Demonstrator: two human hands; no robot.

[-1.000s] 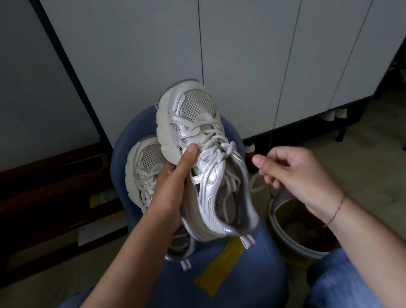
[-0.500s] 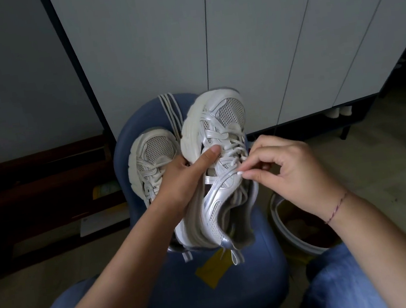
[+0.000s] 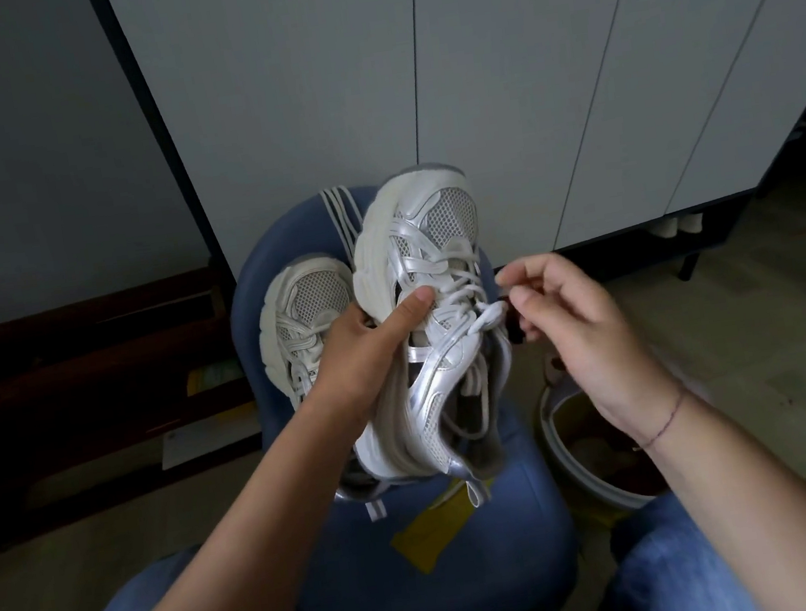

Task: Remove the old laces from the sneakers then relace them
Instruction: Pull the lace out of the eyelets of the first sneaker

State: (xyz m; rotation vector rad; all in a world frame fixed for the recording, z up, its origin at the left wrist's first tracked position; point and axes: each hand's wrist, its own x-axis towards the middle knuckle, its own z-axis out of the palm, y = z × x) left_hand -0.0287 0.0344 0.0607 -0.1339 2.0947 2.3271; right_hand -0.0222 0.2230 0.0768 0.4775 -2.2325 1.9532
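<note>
The left hand (image 3: pixel 361 357) grips the raised sneaker (image 3: pixel 448 355) from its sole side, with the thumb pressed across the lace (image 3: pixel 460 285) rows and the toe pointing up and away. The right hand (image 3: pixel 583 327) hovers just beside the shoe's right flank with its fingers curled. Its thumb and forefinger tips are drawn together next to a lace loop; whether they pinch a lace end cannot be told. The 2nd sneaker (image 3: pixel 306 307) lies near the left edge of the blue stool (image 3: pixel 476 567). Spare laces (image 3: pixel 340 216) drape over the stool's far edge, and a yellow label (image 3: pixel 428 532) lies mid-seat. A pale bucket (image 3: pixel 582 476) stands on the floor to the right, with white cabinet doors (image 3: pixel 515 85) behind.
</note>
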